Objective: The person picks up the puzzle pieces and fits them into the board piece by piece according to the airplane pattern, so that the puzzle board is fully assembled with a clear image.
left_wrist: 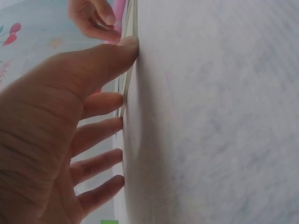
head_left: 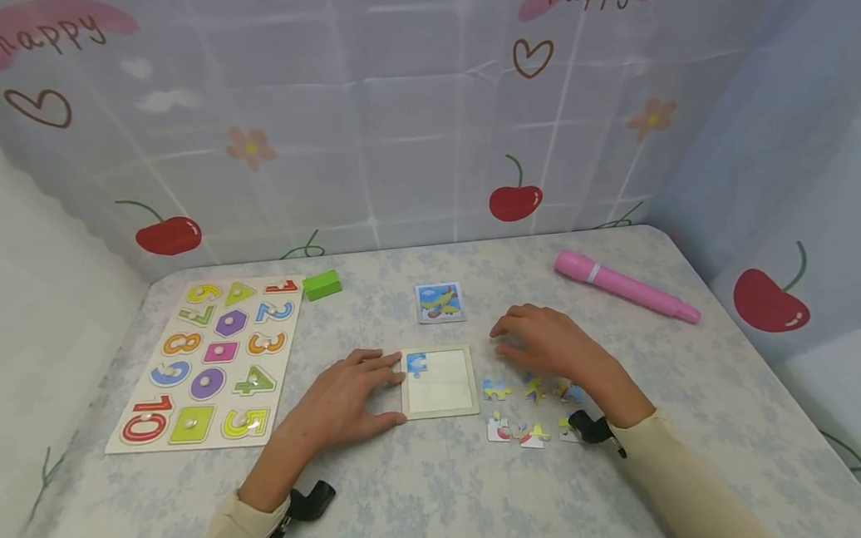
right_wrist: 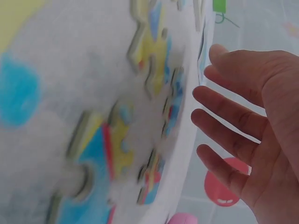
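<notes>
A small square puzzle tray (head_left: 442,393) lies on the table, with one blue puzzle piece (head_left: 416,363) in its upper left corner. My left hand (head_left: 345,396) rests at the tray's left side, thumb at the near corner and index fingertip near the far one, other fingers spread. Over the table right of the tray hovers my right hand (head_left: 544,340), its fingers relaxed and nothing between them. Beneath and in front of it lie several loose jigsaw pieces (head_left: 496,388), some partly hidden by the right wrist; the right wrist view shows blue, yellow and red pieces (right_wrist: 93,186).
Behind the tray lies a small airplane picture card (head_left: 440,303). A number-and-shape peg board (head_left: 208,364) occupies the left side, a green block (head_left: 322,285) at its far corner. Back right is a pink pen-shaped object (head_left: 627,287). Printed curtains (head_left: 405,121) border the table.
</notes>
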`<state>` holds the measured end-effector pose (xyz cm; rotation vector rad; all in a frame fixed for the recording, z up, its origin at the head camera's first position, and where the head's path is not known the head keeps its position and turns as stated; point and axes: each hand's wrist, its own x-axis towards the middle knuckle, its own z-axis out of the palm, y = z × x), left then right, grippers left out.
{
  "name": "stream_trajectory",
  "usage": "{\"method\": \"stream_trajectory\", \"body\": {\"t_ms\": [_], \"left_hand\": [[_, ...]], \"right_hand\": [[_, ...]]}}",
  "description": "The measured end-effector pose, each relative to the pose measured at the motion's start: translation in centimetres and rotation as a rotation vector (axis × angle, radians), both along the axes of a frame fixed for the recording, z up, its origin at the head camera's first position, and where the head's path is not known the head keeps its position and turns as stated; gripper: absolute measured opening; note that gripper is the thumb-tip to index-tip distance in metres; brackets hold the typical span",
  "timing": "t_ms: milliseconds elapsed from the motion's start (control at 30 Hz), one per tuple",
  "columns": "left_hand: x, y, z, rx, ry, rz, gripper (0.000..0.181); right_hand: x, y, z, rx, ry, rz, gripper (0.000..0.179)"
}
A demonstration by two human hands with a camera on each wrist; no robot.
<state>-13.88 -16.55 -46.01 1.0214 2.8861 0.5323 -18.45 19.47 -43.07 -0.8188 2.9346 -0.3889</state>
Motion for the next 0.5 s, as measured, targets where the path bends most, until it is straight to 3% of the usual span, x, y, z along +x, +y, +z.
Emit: {"method": "stream_trajectory", "body": {"t_ms": [267,500], "left_hand": [[-0.1,0.0,0.1,0.007,0.013,-0.013,0.058],[-0.1,0.0,-0.1,0.004,0.021,-0.01,0.058]], "right_hand": [[0.2,2.1,-0.6,0.019,-0.074,-0.062,0.035],[0.7,3.2,-0.9,-0.022,-0.077,-0.055,0.036]]}}
